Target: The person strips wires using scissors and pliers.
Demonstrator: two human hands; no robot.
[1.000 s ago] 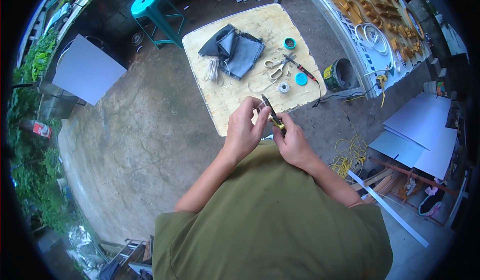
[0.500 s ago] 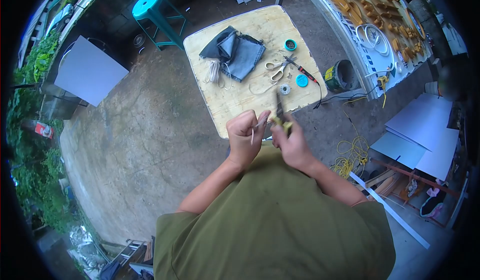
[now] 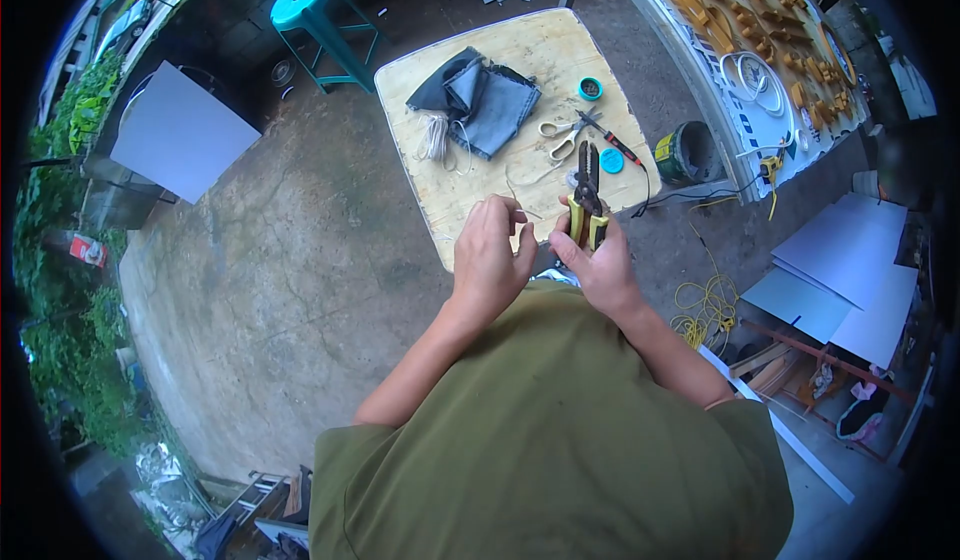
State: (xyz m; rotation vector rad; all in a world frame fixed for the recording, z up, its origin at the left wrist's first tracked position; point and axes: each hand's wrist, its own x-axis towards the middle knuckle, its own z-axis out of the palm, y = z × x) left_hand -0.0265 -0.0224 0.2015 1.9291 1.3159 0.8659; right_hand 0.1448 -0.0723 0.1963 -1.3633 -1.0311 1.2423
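Observation:
My right hand [image 3: 608,268] is closed round the yellow handles of a pair of wire strippers [image 3: 587,192], whose dark jaws point away from me. Beside it, my left hand [image 3: 490,252] pinches a thin pale wire [image 3: 524,212]; its ends stick out past the fingers. Both hands are over the near edge of a wooden table [image 3: 440,195]. On the table lie a folded denim cloth [image 3: 495,110], a bundle of white cord [image 3: 432,138], scissors [image 3: 563,142], a red-and-black soldering iron [image 3: 622,148], a small teal tin [image 3: 590,88] and its lid [image 3: 611,161].
A teal stool [image 3: 318,22] stands behind the table at the left. To the right are a black bucket [image 3: 690,150] and a bench with orange cut-out pieces [image 3: 760,20]. Yellow cable [image 3: 708,310] lies coiled on the floor near white boards [image 3: 845,250].
The wire strippers have moved up and right, apart from my left hand, and are no longer blurred. My left hand has turned from a fist into a looser pinch, knuckles upward.

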